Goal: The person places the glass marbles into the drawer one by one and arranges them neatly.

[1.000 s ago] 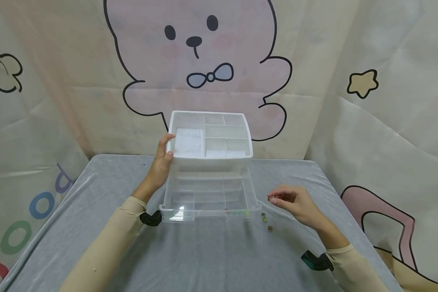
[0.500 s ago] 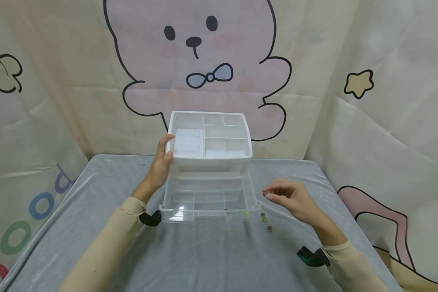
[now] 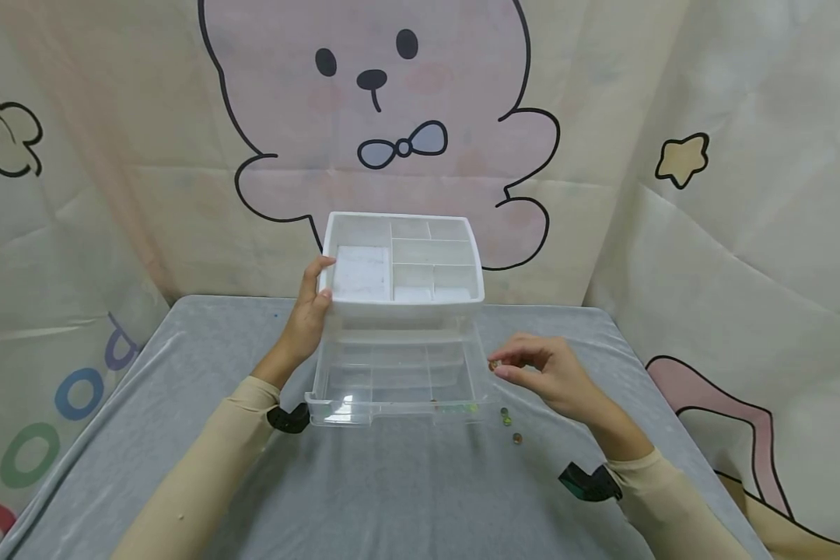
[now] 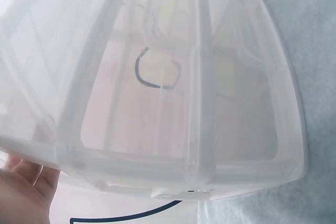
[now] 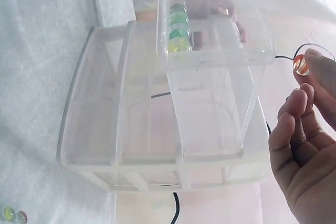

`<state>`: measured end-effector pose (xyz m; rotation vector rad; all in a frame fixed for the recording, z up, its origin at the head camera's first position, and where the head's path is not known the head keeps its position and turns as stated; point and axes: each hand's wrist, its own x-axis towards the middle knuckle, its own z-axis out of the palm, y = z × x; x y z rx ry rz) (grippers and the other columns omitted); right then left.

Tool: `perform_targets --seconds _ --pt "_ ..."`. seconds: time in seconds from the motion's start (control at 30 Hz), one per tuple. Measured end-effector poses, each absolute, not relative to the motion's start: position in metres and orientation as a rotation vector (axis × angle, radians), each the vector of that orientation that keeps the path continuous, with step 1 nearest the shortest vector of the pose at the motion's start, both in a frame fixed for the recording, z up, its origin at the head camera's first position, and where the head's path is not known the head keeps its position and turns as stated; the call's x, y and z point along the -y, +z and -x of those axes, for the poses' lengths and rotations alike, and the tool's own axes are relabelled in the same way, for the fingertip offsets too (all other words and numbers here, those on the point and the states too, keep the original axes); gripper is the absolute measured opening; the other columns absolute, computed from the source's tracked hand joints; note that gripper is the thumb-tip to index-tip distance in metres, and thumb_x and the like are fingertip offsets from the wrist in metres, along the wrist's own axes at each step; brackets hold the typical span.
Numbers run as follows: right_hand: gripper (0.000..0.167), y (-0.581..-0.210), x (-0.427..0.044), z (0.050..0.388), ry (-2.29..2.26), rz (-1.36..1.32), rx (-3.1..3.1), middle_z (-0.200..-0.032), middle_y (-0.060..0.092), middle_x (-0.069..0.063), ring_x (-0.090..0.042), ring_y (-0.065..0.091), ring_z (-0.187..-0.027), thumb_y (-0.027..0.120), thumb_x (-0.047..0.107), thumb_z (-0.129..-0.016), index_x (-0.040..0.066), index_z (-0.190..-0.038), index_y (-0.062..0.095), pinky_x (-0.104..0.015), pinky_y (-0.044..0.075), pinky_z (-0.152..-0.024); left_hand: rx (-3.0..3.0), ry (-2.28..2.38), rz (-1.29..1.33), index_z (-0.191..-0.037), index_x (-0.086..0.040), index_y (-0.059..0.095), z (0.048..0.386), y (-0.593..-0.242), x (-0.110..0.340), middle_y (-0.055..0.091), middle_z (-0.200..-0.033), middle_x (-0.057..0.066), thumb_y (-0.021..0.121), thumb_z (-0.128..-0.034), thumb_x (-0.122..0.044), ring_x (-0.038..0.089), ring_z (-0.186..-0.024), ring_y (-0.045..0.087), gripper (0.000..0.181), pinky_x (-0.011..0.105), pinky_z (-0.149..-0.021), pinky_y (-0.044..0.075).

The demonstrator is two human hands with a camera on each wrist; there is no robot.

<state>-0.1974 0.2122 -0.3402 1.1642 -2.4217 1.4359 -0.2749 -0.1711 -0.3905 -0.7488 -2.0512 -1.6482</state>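
A clear plastic drawer organizer (image 3: 404, 313) with a white divided top tray (image 3: 358, 272) stands on the table, its see-through drawer (image 3: 406, 410) pulled out toward me. My left hand (image 3: 302, 327) grips the top tray's left edge; its fingertips are partly hidden in the left wrist view. Between thumb and finger, my right hand (image 3: 556, 379) pinches an orange-streaked glass marble (image 5: 301, 65), just right of the drawer and apart from it. Several green and yellow marbles (image 5: 179, 31) line up inside the drawer's front.
Right of the drawer, loose marbles (image 3: 506, 418) lie on the grey cloth, with a brownish marble (image 3: 517, 439) nearer me. The cloth-covered table (image 3: 406, 498) meets printed curtains (image 3: 602, 187) behind and at both sides.
My right hand has moved left with the orange-streaked marble, closer to the drawer's right side. The left hand and the organizer have stayed put.
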Motion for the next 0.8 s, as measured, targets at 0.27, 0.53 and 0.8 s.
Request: perform_targets --seconds 0.27,0.53,0.8 --pt "0.016 -0.336 -0.202 0.195 1.459 -1.205 2.419 -0.09 0.07 -0.01 -0.011 0.062 -0.079 0.071 -0.004 -0.089 0.004 -0.101 0.076 -0.026 0.055 -0.068 2.063 -1.643 0.733 -0.146 -0.011 0.024 0.277 -0.393 0.171 0.021 -0.154 0.026 0.03 -0.1027 -0.016 0.038 -0.123 0.035 0.044 0.05 -0.091 0.035" --pt "0.015 -0.336 -0.193 0.193 1.484 -1.258 2.391 -0.087 0.069 -0.01 -0.011 0.061 -0.078 0.071 -0.004 -0.088 0.002 -0.101 0.076 -0.026 0.052 -0.066 2.064 -1.643 0.726 -0.146 -0.011 0.025 0.277 -0.395 0.171 0.019 -0.158 0.023 0.029 -0.1036 -0.016 0.039 -0.132 0.03 0.043 0.056 -0.098 0.031" --pt "0.015 -0.338 -0.182 0.193 1.46 -1.284 2.405 -0.088 0.069 -0.011 -0.01 0.059 -0.077 0.072 0.003 -0.09 0.01 -0.102 0.078 -0.025 0.048 -0.061 2.065 -1.635 0.71 -0.145 -0.011 0.026 0.276 -0.394 0.171 0.018 -0.159 0.023 0.029 -0.1038 -0.016 0.039 -0.137 0.027 0.042 0.065 -0.105 0.026"
